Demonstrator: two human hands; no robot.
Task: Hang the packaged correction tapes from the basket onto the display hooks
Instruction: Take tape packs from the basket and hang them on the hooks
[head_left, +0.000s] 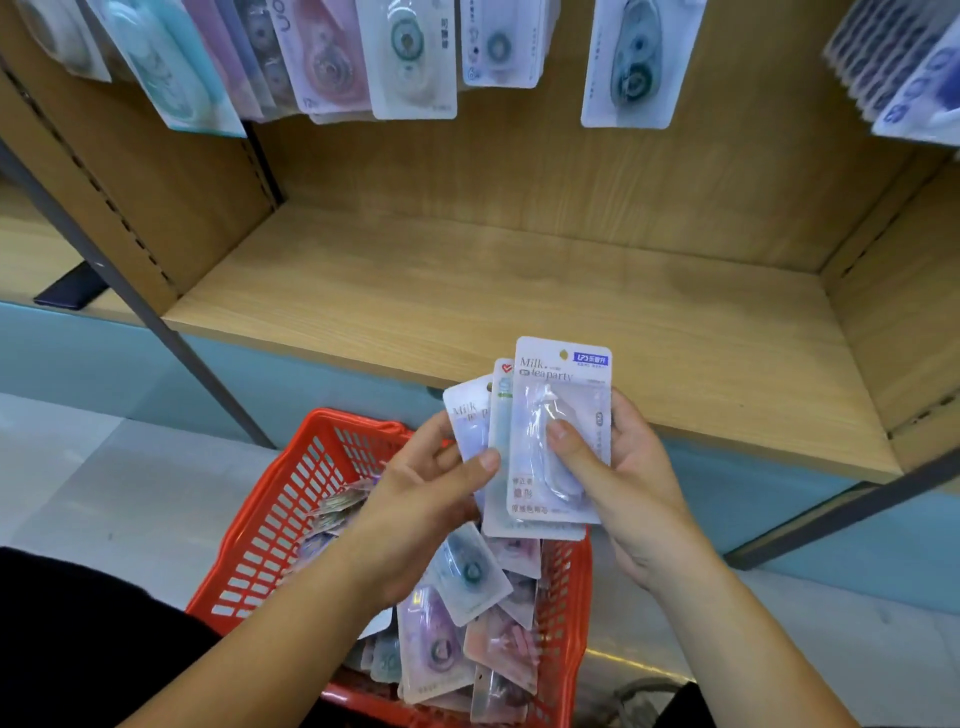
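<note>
Printed "Milk tea party" atop front package (530, 457); partly hidden "Milk" on rear package (470, 410); blue brand tag (590, 359) unreadable.

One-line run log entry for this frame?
phase: pre-hang, sorting | left hand: holds rear packs | right hand: pinches front pack | basket: more packs inside

Shop: hanging stock (415, 57), basket (291, 499)

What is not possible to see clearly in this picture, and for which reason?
All in the head view:
1. Hooks: cut off by the top edge; only hanging packs show.
2. Rear packs in the left hand: mostly covered by the front pack.
3. Basket floor: hidden by loose packs.
4. Front pack's small print: too small.
</note>
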